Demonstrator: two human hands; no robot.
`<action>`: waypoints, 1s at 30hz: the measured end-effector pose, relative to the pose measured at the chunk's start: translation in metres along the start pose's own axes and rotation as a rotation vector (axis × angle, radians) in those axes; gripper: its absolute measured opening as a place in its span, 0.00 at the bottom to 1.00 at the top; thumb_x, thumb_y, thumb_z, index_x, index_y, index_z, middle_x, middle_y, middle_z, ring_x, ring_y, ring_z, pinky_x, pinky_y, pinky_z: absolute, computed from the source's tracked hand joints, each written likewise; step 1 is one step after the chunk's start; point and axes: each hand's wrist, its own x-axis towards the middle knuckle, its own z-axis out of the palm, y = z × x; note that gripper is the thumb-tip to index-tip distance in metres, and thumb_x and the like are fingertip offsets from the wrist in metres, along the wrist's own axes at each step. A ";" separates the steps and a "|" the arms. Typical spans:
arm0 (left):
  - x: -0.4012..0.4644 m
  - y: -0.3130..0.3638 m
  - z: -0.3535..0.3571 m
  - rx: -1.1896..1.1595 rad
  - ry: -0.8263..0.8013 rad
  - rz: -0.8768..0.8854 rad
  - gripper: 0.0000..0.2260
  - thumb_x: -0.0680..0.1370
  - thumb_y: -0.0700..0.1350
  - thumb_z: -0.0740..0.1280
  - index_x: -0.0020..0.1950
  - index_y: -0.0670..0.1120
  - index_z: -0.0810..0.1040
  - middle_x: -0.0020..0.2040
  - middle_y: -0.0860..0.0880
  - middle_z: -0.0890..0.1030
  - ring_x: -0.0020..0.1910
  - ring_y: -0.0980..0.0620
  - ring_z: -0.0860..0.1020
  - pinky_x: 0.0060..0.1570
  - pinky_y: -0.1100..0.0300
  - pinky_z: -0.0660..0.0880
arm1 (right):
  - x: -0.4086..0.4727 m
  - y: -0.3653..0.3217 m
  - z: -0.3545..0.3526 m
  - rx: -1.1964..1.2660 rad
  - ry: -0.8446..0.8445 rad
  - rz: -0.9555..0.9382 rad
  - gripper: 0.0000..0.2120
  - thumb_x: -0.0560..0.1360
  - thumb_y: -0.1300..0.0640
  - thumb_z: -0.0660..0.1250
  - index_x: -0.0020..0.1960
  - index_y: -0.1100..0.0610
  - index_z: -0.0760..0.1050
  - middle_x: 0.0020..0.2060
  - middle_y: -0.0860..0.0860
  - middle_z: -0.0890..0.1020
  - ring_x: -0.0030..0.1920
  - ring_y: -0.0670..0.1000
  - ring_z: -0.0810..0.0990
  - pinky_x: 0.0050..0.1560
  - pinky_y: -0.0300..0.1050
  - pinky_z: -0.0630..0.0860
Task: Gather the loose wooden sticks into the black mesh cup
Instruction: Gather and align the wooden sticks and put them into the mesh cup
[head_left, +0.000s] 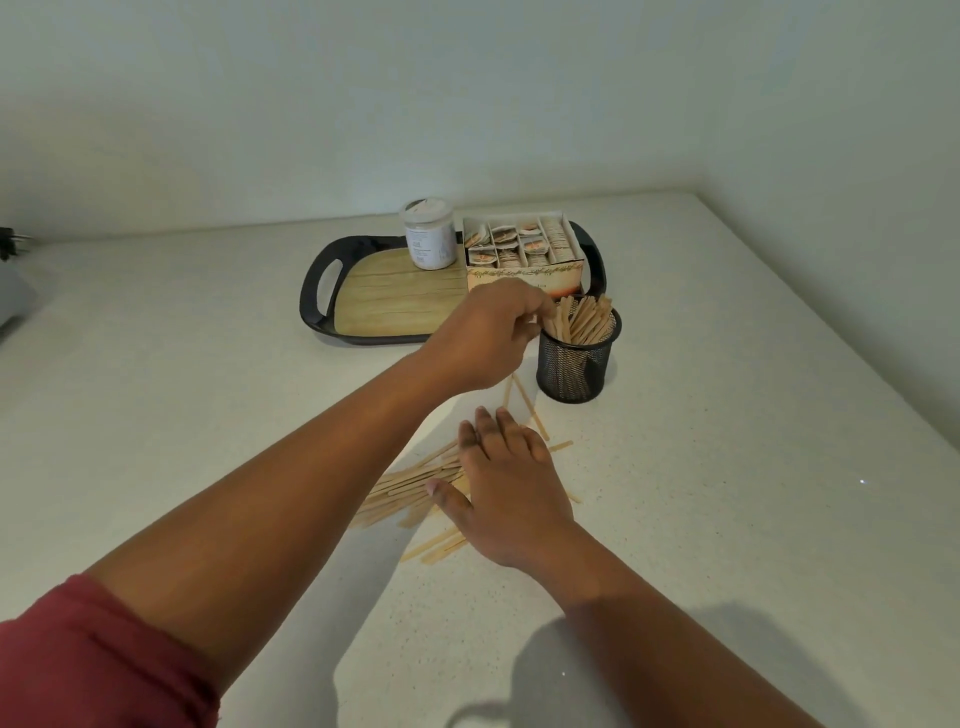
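The black mesh cup (575, 364) stands upright on the white counter, with several wooden sticks (584, 319) leaning inside it. My left hand (491, 335) is at the cup's left rim, its fingers curled and pinching sticks that stand in the cup. Loose wooden sticks (405, 491) lie scattered on the counter in front of the cup. My right hand (506, 480) lies flat on that pile with its fingers straight, covering part of it. A few more sticks (530, 402) lie between the hand and the cup.
A black-rimmed tray (317, 306) with a wood-look floor sits behind the cup, carrying a white jar (428, 241) and an open box of tea bags (524, 249). The walls meet in a corner at the back right. A dark appliance edge (10, 244) shows far left.
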 end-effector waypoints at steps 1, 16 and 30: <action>-0.005 -0.003 -0.001 0.005 -0.013 -0.018 0.10 0.80 0.36 0.68 0.59 0.45 0.83 0.54 0.49 0.81 0.50 0.53 0.78 0.50 0.63 0.76 | 0.000 0.000 0.000 0.000 -0.001 0.000 0.40 0.81 0.29 0.43 0.84 0.54 0.50 0.85 0.54 0.50 0.84 0.59 0.45 0.81 0.60 0.44; -0.119 -0.065 -0.022 0.134 -0.478 -0.464 0.21 0.70 0.62 0.77 0.59 0.57 0.79 0.49 0.64 0.76 0.45 0.65 0.75 0.41 0.69 0.68 | -0.003 0.006 -0.020 0.019 0.311 0.057 0.15 0.81 0.49 0.66 0.64 0.54 0.80 0.59 0.50 0.83 0.57 0.54 0.81 0.60 0.53 0.76; -0.142 -0.051 -0.005 0.047 -0.327 -0.551 0.07 0.75 0.48 0.76 0.51 0.52 0.81 0.45 0.59 0.78 0.43 0.59 0.77 0.42 0.64 0.72 | -0.001 0.019 -0.030 0.124 0.156 0.181 0.17 0.81 0.42 0.66 0.64 0.51 0.79 0.56 0.48 0.80 0.54 0.50 0.76 0.48 0.46 0.73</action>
